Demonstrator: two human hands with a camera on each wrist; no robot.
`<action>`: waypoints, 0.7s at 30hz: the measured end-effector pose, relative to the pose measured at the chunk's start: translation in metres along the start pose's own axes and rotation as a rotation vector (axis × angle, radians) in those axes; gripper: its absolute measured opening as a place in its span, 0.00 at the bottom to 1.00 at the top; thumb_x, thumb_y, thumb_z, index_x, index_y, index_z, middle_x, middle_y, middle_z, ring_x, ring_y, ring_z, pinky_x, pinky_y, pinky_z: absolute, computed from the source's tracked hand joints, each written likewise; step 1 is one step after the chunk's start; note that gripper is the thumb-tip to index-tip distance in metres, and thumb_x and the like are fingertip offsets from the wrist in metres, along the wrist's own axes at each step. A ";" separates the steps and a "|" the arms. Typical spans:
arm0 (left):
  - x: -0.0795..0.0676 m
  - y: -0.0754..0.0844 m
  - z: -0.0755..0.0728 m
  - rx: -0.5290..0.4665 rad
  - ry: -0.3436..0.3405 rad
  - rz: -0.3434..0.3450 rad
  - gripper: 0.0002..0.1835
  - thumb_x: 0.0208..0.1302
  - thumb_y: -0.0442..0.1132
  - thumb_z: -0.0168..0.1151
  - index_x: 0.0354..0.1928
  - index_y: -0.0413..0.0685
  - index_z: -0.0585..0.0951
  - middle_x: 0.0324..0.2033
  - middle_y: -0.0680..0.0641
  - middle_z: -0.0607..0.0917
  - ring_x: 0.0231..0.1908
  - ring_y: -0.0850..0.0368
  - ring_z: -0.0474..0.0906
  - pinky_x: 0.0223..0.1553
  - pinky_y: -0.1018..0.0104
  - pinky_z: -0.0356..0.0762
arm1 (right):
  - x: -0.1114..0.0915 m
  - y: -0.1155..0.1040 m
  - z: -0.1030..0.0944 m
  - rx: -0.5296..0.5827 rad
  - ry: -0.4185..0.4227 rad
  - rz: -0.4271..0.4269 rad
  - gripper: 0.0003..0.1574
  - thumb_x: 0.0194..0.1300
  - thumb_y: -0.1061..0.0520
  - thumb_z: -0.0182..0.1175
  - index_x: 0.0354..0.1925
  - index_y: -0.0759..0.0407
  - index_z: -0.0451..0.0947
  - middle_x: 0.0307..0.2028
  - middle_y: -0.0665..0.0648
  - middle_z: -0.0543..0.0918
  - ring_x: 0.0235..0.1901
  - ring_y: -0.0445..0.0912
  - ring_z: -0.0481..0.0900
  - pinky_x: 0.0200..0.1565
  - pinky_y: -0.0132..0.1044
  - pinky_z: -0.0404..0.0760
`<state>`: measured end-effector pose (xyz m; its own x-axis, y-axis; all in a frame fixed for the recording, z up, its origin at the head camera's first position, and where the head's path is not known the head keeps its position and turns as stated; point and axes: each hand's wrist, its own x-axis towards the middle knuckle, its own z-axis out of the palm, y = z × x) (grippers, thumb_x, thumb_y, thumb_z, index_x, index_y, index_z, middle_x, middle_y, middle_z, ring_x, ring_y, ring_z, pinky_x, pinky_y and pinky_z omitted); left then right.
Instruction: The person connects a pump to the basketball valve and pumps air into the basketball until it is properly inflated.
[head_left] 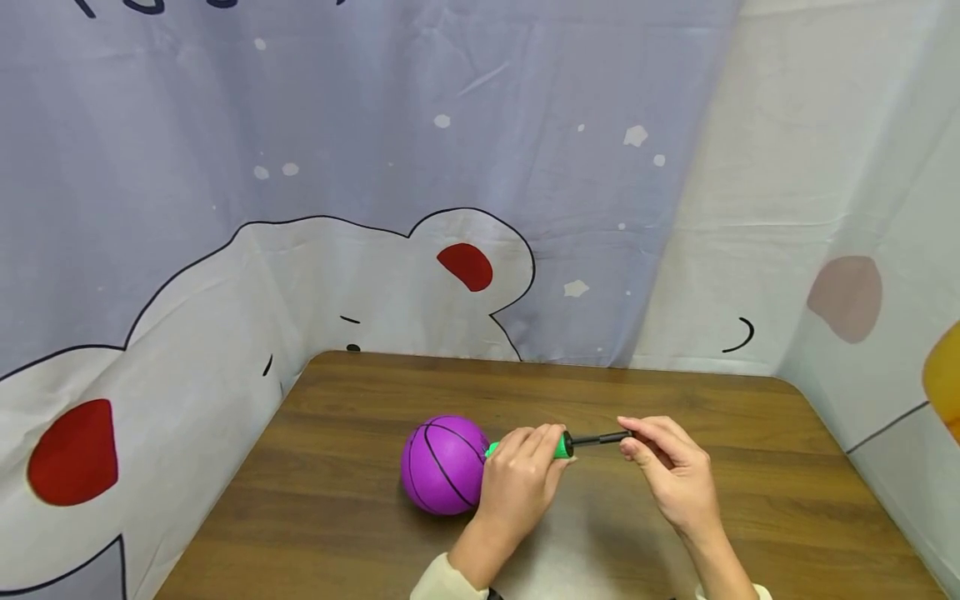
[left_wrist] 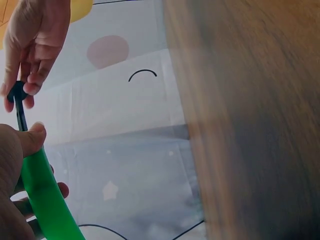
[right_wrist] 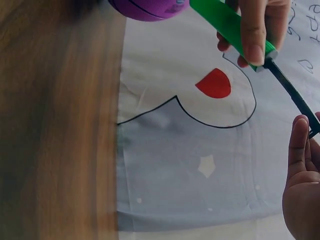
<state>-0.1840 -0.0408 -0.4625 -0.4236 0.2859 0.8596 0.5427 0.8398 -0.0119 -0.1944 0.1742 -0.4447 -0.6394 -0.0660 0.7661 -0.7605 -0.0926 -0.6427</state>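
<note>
A purple ball with black basketball lines [head_left: 444, 465] is on the wooden table at the left of the hands. Beside it, the left hand [head_left: 519, 477] grips the green barrel of a hand pump [left_wrist: 47, 195], whose near end meets the ball's side; the exact joint is hidden by the fingers. From the barrel's other end a black rod [head_left: 596, 439] sticks out to the right. The right hand [head_left: 675, 467] pinches the black end of that rod between thumb and fingers. In the right wrist view the barrel slants down from the ball [right_wrist: 150, 9].
The brown wooden table [head_left: 337, 533] lies under both hands. Behind it and along its sides hangs a printed cloth [head_left: 585, 183] with bear shapes and stars, meeting the table's back edge.
</note>
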 end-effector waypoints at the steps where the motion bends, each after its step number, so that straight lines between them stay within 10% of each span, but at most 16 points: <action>1: 0.000 0.000 0.000 0.000 0.001 0.001 0.23 0.54 0.49 0.77 0.51 0.47 0.85 0.43 0.54 0.89 0.38 0.57 0.84 0.49 0.66 0.84 | -0.001 0.001 0.001 0.004 -0.004 -0.002 0.21 0.54 0.86 0.59 0.48 0.83 0.79 0.40 0.61 0.83 0.36 0.40 0.83 0.38 0.24 0.83; 21: -0.001 0.005 0.002 -0.012 0.010 0.008 0.25 0.51 0.48 0.79 0.51 0.47 0.85 0.43 0.54 0.89 0.38 0.58 0.85 0.48 0.65 0.84 | -0.012 0.014 0.025 0.005 -0.057 0.019 0.22 0.55 0.84 0.60 0.49 0.79 0.80 0.40 0.64 0.82 0.37 0.38 0.83 0.37 0.24 0.83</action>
<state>-0.1815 -0.0361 -0.4646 -0.4119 0.2874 0.8647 0.5548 0.8319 -0.0122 -0.1947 0.1491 -0.4627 -0.6459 -0.1241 0.7533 -0.7479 -0.0955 -0.6570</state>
